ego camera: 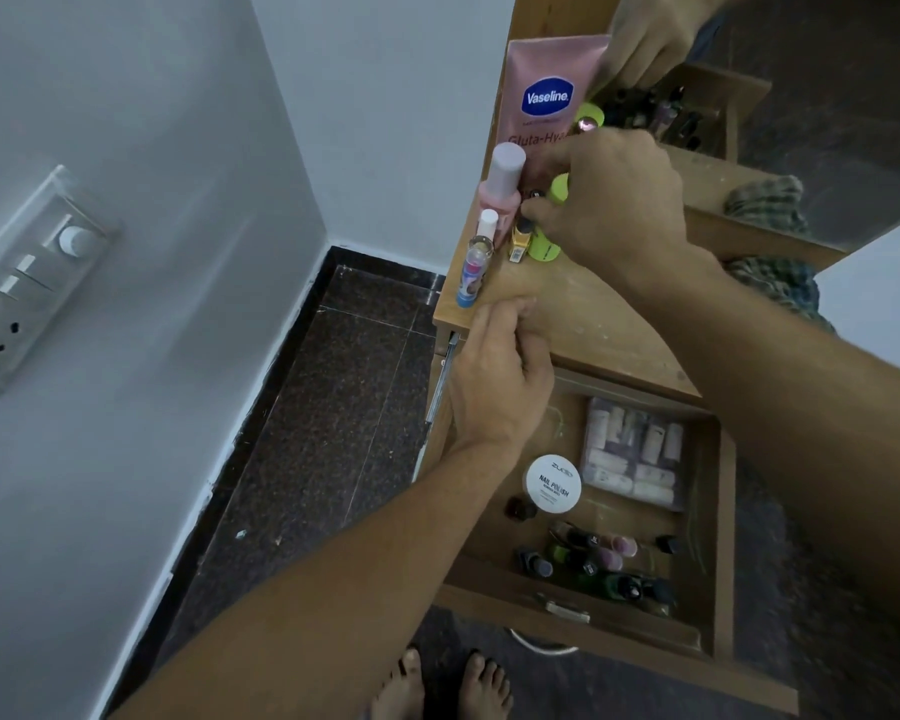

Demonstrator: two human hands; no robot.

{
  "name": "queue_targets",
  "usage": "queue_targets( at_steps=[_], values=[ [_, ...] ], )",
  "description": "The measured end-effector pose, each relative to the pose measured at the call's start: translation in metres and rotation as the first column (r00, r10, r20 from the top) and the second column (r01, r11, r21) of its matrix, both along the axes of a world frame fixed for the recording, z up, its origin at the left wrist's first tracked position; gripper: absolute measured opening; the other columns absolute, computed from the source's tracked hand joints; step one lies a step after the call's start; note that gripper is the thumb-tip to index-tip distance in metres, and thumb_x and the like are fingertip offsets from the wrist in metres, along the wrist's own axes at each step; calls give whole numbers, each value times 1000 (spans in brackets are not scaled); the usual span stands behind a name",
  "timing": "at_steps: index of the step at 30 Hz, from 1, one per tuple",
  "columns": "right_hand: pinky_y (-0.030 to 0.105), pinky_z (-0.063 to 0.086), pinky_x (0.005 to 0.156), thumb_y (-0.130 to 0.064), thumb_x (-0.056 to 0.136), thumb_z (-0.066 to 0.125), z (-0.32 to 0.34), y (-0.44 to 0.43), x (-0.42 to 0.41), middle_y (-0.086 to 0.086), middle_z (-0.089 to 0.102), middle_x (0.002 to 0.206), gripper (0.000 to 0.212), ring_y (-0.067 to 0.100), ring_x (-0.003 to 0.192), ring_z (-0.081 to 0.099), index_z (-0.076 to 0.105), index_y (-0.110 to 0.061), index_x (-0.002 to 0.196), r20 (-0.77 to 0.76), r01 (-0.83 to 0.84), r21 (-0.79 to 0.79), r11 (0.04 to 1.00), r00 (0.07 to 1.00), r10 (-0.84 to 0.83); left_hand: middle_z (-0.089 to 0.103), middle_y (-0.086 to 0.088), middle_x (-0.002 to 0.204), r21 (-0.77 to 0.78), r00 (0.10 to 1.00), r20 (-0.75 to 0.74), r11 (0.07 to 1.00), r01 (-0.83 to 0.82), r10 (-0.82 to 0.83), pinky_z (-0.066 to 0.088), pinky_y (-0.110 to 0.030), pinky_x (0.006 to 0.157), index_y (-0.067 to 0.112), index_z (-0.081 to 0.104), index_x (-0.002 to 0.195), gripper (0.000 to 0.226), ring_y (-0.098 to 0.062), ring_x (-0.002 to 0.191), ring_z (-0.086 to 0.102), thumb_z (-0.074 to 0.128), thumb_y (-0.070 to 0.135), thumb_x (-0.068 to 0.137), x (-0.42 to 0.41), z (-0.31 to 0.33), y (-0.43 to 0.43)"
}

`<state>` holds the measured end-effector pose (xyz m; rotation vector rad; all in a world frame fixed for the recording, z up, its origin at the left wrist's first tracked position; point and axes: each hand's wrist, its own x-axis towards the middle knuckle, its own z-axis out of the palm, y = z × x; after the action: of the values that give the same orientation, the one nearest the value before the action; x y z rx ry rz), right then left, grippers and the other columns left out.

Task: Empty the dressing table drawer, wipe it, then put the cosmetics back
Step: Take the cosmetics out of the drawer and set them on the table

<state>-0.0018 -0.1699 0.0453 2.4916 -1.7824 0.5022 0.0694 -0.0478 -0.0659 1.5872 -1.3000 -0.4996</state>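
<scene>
Wooden tabletop (pixel 583 314) — right hand (pixel 609 200) pinches a small, square yellow bottle (pixel 520 245); left hand (pixel 500 376) curled at its edge, hold unclear.

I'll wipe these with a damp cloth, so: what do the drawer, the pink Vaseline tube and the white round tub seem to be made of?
Drawer: wood or wood-look board, matt brown, with faint grain and scuffs.
Vaseline tube: probably soft plastic, satin pink, with a printed logo.
White round tub: likely plastic; the lid is smooth, with a slight sheen and printed lettering.
</scene>
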Motion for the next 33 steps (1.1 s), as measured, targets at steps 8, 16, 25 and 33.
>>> queue_targets(
  at_steps=[8, 16, 25, 33],
  values=[
    [41, 51, 60, -32, 92, 57, -36, 93, -22, 4, 65, 80, 23, 31, 74, 63, 73, -16, 91, 151, 27, -113, 993, 988, -10, 63, 3, 95, 9, 994, 108, 1000, 24, -25, 53, -41, 68, 13, 65, 93, 16, -18, 82, 62, 49, 13, 92, 10, -13, 29],
    [35, 51, 62, -35, 87, 58, -90, 190, -48, -3, 64, 78, 18, 24, 78, 64, 54, -25, 72, 32, -103, 431, 897, 995, 98, 62, -2, 109, 321, 971, 178, 942, 98, -161, 52, -41, 82, 14, 65, 104, 14, -23, 96, 62, 53, 13, 95, 18, -22, 67],
    [31, 41, 67, -43, 81, 60, -81, 194, -41, 1, 71, 96, 23, 28, 95, 67, 70, -25, 91, -131, -17, 585, 811, 985, 115, 62, 0, 117, 365, 987, 121, 929, 57, -108, 45, -31, 88, 15, 66, 111, 21, -18, 104, 59, 51, 12, 96, 9, -10, 77],
    [35, 48, 65, -35, 80, 71, -77, 199, -40, 2, 60, 78, 15, 28, 81, 65, 62, -24, 79, -219, -25, 654, 756, 951, 220, 63, 2, 117, 366, 990, 119, 930, 23, -72, 40, -25, 83, 17, 66, 112, 21, -18, 103, 60, 52, 11, 97, 8, -13, 82]
  ],
)
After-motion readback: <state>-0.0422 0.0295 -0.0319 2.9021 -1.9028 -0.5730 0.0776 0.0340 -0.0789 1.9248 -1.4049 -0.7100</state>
